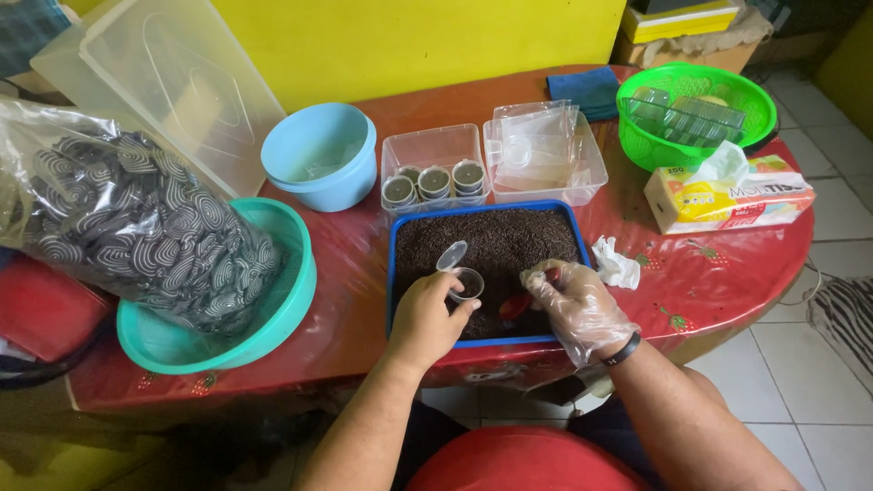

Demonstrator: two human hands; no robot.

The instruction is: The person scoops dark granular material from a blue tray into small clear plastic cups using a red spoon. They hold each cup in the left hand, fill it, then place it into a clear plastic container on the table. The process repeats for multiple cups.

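The bare left hand (pixel 426 314) is closed around a small clear plastic cup with a hinged lid flipped open (pixel 466 282), holding it just above the dark granular fill of a blue rectangular tray (pixel 396 238) at the front of the red round tabletop (pixel 709 291). The right hand (pixel 575 305), in a thin clear plastic glove, is curled around what looks like a small red scoop (pixel 516 305), its tip down in the dark fill just beside the cup. This looks like the filling step: the cup appears empty or barely loaded. By my reading, the next move calls for lifting a scoopful and tipping it into the cup's narrow mouth without spilling over the rim. Behind the tray, a clear rectangular tub (pixel 435 150) holds several filled, lidded cups (pixel 435 182), and a second clear tub (pixel 544 155) holds empty ones.
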